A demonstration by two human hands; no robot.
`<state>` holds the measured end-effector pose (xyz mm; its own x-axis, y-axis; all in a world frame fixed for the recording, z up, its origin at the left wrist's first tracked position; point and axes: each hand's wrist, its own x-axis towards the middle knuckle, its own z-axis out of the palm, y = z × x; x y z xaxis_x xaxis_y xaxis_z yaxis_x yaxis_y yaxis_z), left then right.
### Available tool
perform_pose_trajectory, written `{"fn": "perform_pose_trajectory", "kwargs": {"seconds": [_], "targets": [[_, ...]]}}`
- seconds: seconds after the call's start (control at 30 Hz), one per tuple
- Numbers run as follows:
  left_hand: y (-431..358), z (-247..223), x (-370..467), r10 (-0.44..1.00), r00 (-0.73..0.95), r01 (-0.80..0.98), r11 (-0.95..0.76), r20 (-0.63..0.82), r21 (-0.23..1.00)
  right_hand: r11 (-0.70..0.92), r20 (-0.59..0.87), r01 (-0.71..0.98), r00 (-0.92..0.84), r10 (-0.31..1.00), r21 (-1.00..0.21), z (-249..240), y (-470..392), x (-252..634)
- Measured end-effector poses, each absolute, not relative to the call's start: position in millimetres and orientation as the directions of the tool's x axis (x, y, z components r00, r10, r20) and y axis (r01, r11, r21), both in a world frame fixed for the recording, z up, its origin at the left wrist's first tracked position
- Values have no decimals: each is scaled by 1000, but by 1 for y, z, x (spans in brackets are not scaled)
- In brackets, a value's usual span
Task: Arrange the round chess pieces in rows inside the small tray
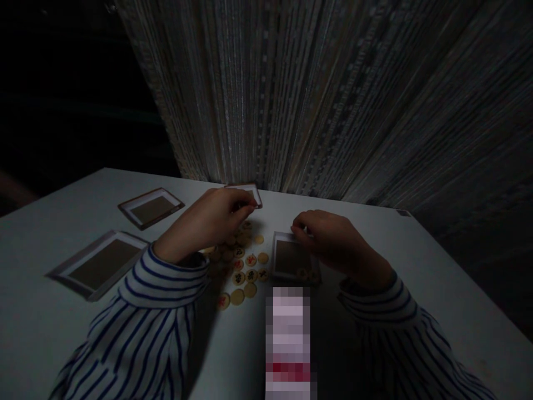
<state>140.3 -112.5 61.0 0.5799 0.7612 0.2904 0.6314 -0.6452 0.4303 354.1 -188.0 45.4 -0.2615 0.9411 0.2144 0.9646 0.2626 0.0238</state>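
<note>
Round wooden Chinese chess pieces [238, 278], some marked in red or black and some plain, lie in a loose heap in the middle of the table. Above the heap's far side is my left hand [212, 219], thumb and fingers pinched together; anything between them is too small to make out. A shallow box [272, 269] stands to the right of the pieces, with a few discs in its near right corner. Over this box hovers my right hand [333, 239], its fingers curled closed, and what they hold, if anything, is hidden.
Two shallow open boxes, a brown-edged one [144, 225] and a pale one [89, 297], rest on the left of the white table [416, 250]. Another box [258, 197] sits at the back edge, partly behind my left hand. A string curtain [266, 100] hangs behind.
</note>
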Motion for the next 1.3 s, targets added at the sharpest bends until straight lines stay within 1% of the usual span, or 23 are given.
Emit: {"fn": "perform_pose_trajectory", "kwargs": {"seconds": [0.1, 0.2, 0.37, 0.5, 0.63, 0.77, 0.9, 1.1, 1.23, 1.3], "targets": [[-120, 65, 138, 755, 570, 602, -652, 323, 461, 286, 268, 958, -281, 921, 23, 48, -192, 352], [-128, 70, 137, 778, 540, 607, -624, 321, 492, 308, 307, 951, -295, 905, 9, 50, -194, 350], [-132, 72, 127, 782, 492, 635, -623, 382, 457, 322, 363, 947, -303, 881, 7, 50, -194, 348], [-130, 61, 112, 828, 415, 701, -555, 378, 448, 342, 415, 940, -315, 853, 10, 49, -193, 348], [-130, 38, 97, 865, 332, 701, -493, 376, 515, 349, 451, 937, -317, 834, 12, 48, -193, 345], [-128, 12, 84, 920, 215, 702, -378, 328, 603, 351, 478, 936, -318, 819, 21, 46, -192, 343], [-121, -7, 72, 948, 153, 690, -304, 277, 657, 364, 487, 931, -337, 806, 42, 41, -189, 346], [-117, -22, 57, 956, 140, 742, -273, 257, 613, 398, 466, 914, -387, 796, 79, 33, -185, 346], [-116, -23, 49, 962, 108, 784, -239, 252, 573, 383, 444, 919, -381, 811, 90, 28, -183, 341], [-115, -24, 46, 965, 91, 787, -222, 248, 576, 386, 438, 918, -386, 811, 94, 27, -183, 339]]}}
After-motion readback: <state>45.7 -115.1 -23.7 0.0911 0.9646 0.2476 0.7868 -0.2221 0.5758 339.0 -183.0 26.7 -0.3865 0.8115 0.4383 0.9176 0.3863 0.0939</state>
